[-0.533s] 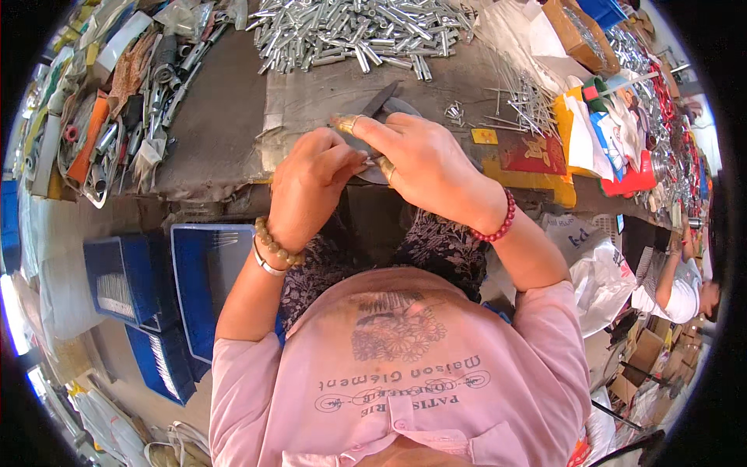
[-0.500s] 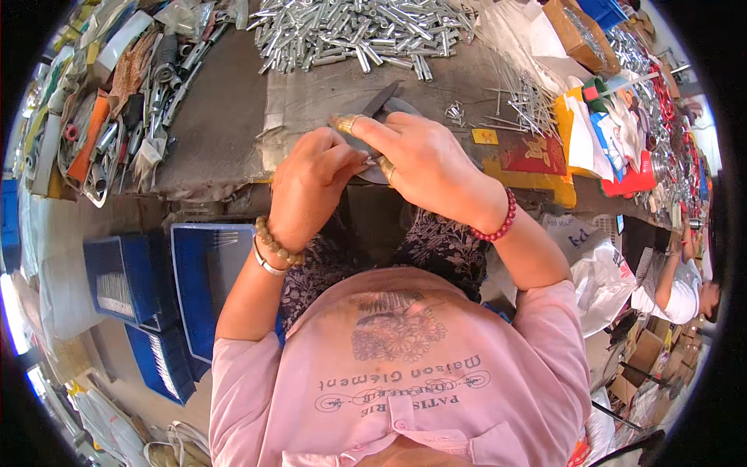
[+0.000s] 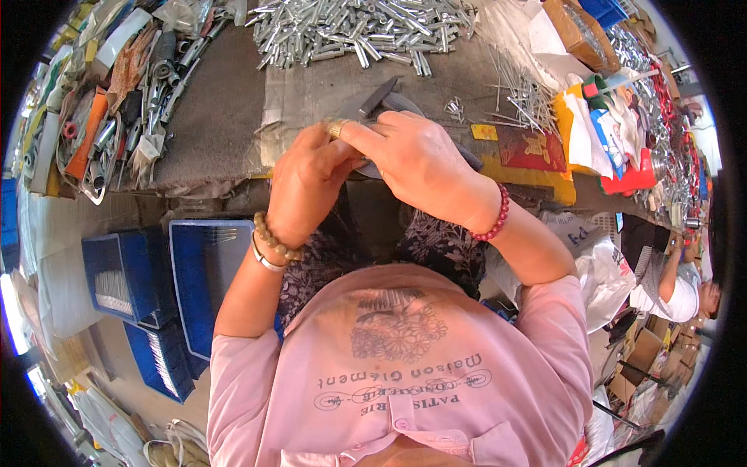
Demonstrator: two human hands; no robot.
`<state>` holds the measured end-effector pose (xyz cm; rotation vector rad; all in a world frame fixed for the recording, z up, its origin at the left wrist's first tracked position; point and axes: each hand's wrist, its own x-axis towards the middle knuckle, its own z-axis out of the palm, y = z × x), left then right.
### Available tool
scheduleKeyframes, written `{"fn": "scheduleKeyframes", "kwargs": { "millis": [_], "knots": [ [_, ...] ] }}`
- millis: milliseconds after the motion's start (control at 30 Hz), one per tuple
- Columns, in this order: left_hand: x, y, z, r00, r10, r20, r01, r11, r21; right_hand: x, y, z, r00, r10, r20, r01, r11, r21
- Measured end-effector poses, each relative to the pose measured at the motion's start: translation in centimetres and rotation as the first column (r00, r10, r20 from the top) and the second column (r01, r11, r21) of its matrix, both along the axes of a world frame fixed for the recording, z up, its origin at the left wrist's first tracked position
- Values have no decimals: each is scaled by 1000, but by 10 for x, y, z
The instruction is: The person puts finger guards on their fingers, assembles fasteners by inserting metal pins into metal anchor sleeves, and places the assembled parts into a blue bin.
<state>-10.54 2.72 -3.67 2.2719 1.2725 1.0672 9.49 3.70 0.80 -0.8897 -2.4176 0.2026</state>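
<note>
My left hand [image 3: 311,171] and my right hand [image 3: 424,159] meet at the near edge of the workbench. The fingers of both are bent and closed. Whatever lies between the fingertips is hidden by the hands. Yellowish bands [image 3: 338,128] wrap a finger of my right hand. Just beyond the knuckles a dark pointed blade [image 3: 378,98] shows, with a dark grey piece [image 3: 403,103] beside it. I cannot make out whether either hand touches them. A pile of shiny metal tubes [image 3: 350,35] lies farther back on the bench.
Thin metal rods [image 3: 517,97] and a few small pins [image 3: 454,109] lie at the right, near a red packet [image 3: 533,149]. Tools, one orange-handled [image 3: 87,136], crowd the left. Blue crates [image 3: 180,288] stand below the bench at left. Another person's arm [image 3: 668,280] shows at far right.
My hands have drawn closer together, the right one shifting slightly left over the left fingertips. More of the dark grey piece shows behind my right hand.
</note>
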Motion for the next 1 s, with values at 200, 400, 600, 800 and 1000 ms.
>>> {"fn": "scheduleKeyframes", "kwargs": {
  "millis": [200, 400, 600, 800, 1000],
  "knots": [
    [-5, 3, 1, 997, -68, 29, 71, 994, -89, 17, -1, 4, 998, -50, -27, 49, 998, -36],
    [-4, 5, 8, 994, -88, 66, 97, 985, -144, 53, -3, -16, 933, -347, 94, 344, 938, 49],
    [-7, 7, 8, 994, -88, 60, 99, 976, -196, 53, -30, -4, 933, -352, -74, 346, 935, -82],
    [-7, 7, 8, 990, -116, 80, 129, 974, -188, 56, -57, -4, 943, -299, -142, 303, 953, 7],
    [-6, 9, 9, 990, -109, 95, 127, 969, -213, 59, -57, -15, 935, -354, 31, 355, 935, -19]
  ]
}}
